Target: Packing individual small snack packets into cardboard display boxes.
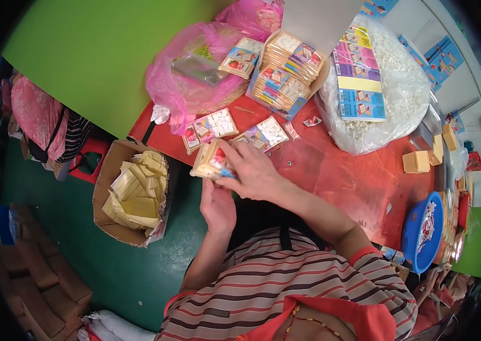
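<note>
Red worktable (331, 182), a pack held at its near edge

Green floor (75, 216) shows to the left of the worktable, and a lime-green panel (92, 51) stretches away past its left edge. Over the near edge, toward the left corner, the right hand (252, 170) grips a strawberry-printed pack (212, 162), fingers across its top and thumb low on its side. Just beneath, the left hand (217, 207) has its fingers raised to the pack's lower edge; how firmly they close on it cannot be told.

Two similar packs, one at left (217, 122) and one at right (273, 133), lie flat on the worktable just beyond the held one. Small wrapped pieces (312, 121) sit to the right of these. Farther back stands an open carton (320, 79) filled with rows of packs, between a pink plastic bag (163, 79) and a clear bag (354, 139) of white pieces. Printed card strips (361, 105) lie on the clear bag.

At the worktable's near right corner is a blue basin (422, 260) of red-and-white sachets (426, 221). Below the left corner, a cardboard box (104, 199) contains yellow paper strips (138, 206).
</note>
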A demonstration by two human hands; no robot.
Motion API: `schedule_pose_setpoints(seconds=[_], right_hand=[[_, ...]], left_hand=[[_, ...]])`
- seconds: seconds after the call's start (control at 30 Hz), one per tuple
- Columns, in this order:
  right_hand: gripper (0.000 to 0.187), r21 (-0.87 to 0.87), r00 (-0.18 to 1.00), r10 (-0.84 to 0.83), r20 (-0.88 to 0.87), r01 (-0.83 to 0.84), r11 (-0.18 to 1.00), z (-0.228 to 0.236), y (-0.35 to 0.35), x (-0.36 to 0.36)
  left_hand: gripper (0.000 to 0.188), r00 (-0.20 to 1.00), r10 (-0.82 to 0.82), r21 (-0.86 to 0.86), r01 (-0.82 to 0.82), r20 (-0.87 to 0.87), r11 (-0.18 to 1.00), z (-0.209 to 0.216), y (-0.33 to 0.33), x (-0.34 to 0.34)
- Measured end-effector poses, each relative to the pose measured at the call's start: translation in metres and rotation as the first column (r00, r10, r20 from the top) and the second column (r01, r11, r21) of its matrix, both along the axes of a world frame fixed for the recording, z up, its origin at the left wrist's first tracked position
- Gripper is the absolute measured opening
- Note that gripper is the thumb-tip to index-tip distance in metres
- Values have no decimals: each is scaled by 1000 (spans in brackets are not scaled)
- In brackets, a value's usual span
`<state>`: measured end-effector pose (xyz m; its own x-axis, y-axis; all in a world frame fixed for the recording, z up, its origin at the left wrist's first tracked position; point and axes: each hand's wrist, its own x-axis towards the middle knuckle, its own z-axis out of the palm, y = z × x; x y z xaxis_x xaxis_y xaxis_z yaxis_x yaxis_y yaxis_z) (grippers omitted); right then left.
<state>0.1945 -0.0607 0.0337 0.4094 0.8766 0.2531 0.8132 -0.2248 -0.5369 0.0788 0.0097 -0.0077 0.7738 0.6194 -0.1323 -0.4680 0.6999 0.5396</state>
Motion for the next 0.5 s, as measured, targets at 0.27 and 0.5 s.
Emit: schedule_pose_setpoints(seconds=[0.27, 0.5], right_hand=[[58, 140, 995, 31, -96, -17, 990, -28, -1, -12], [72, -111, 986, 67, 152, -50, 992, -1, -21, 58]], left_hand=[[51, 995, -87, -149, 78, -54, 986, -11, -2, 0], [47, 996, -65, -258, 48, -60, 965, -29, 8, -7]])
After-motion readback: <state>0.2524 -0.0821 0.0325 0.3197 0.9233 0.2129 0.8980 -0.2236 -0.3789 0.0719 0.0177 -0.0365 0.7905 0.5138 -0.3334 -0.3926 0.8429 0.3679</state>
